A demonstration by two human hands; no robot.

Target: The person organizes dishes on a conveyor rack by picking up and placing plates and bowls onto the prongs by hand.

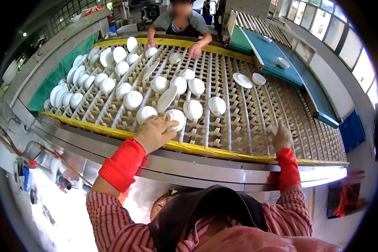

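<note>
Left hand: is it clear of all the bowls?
No, the gloved left hand has its fingers against a white bowl near the yellow front edge.

Well beyond the right fingers (280, 129), up and to the right, runs a row of dark-framed glass windows (323, 23). Nearer, just right of those fingers' level, is a flat, bright-blue rectangular panel (353, 131); lower down sits a dark, boxy object with red strands (344, 197). Well left of the left fingers (166, 124) and lower, a curved grey pipe (34, 144) shows. Below them is a brown, woven-looking object (158, 205), partly hidden.
</note>
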